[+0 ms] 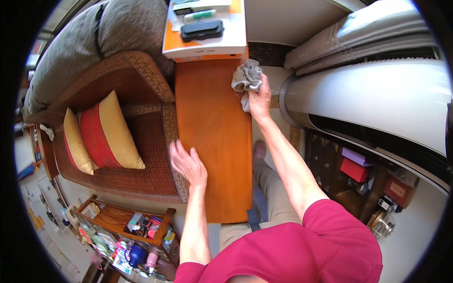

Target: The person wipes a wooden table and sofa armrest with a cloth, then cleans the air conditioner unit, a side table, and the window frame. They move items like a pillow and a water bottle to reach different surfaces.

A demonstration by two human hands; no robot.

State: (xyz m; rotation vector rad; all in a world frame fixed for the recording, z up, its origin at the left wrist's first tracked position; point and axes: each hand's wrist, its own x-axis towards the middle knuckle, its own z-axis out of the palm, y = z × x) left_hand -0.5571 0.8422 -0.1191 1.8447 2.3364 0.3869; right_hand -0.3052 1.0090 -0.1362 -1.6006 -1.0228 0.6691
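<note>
My right hand is closed around a crumpled grey cloth at the far right edge of a narrow wooden tabletop. Part of the cloth hangs below my fingers. My left hand is held over the table's left edge beside the sofa, fingers spread, holding nothing. An orange and white box rests on the table's far end, with a dark oblong case and a green and white tube on it.
A sofa seat with a woven mat and red and gold cushions adjoins the table on the left. To the right stand a white cylindrical appliance and a dark cabinet. A cluttered wooden coffee table is at lower left.
</note>
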